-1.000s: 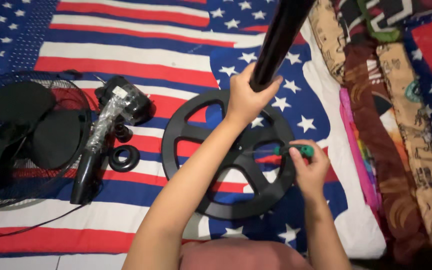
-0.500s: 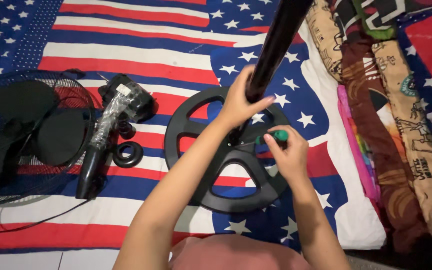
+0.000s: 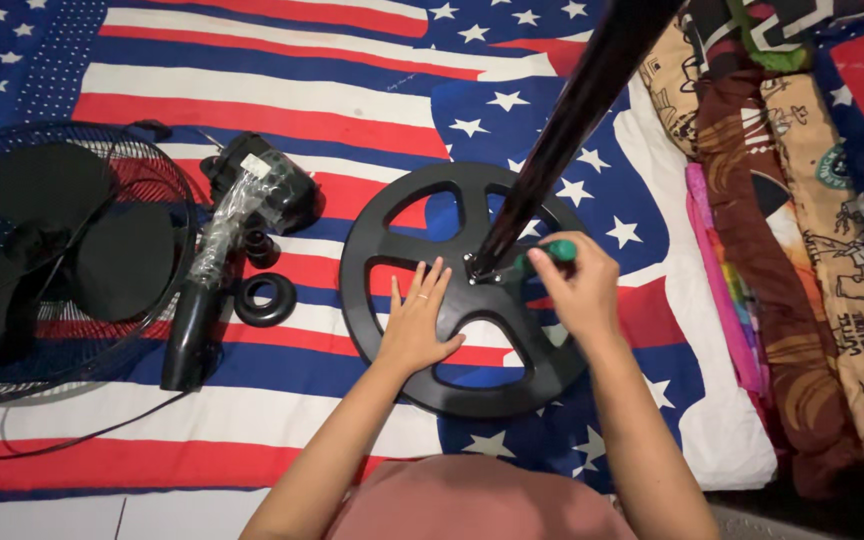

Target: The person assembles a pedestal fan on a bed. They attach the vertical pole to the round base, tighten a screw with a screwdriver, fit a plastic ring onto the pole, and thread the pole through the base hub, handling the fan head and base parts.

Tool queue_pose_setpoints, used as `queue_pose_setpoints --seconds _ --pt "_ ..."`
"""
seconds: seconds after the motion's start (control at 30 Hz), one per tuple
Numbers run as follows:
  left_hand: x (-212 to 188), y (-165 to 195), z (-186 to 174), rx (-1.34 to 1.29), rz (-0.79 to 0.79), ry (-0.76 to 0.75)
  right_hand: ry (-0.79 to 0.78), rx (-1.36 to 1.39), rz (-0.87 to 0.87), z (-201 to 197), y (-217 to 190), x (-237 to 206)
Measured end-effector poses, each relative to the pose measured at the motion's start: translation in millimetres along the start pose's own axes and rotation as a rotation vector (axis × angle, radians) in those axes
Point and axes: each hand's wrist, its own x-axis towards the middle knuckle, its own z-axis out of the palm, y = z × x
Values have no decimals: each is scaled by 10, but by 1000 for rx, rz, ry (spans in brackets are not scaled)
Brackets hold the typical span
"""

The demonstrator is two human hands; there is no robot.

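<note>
The left hand [image 3: 420,325] lies open, palm down, on a spoke of the round black base [image 3: 472,290] at centre frame. The right hand [image 3: 577,290] is closed around a green-handled screwdriver [image 3: 550,252], whose tip sits at the foot of the black pole [image 3: 562,140].

Risk: the pole leans toward the upper right. If the left hand lifts, the base may tilt and the screwdriver may slip off.
</note>
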Motion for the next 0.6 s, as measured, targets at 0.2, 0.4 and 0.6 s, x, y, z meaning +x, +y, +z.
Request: queue_pose_setpoints --seconds 0.2,0.4,0.6 --pt "6 -6 2 -18 -25 -4 103 -61 75 -201 226 15" --pt "25 -5 10 12 -34 -25 75 -30 -5 -191 285 43" --pt "23 11 -19 9 -52 -41 28 -65 17 -127 170 68"
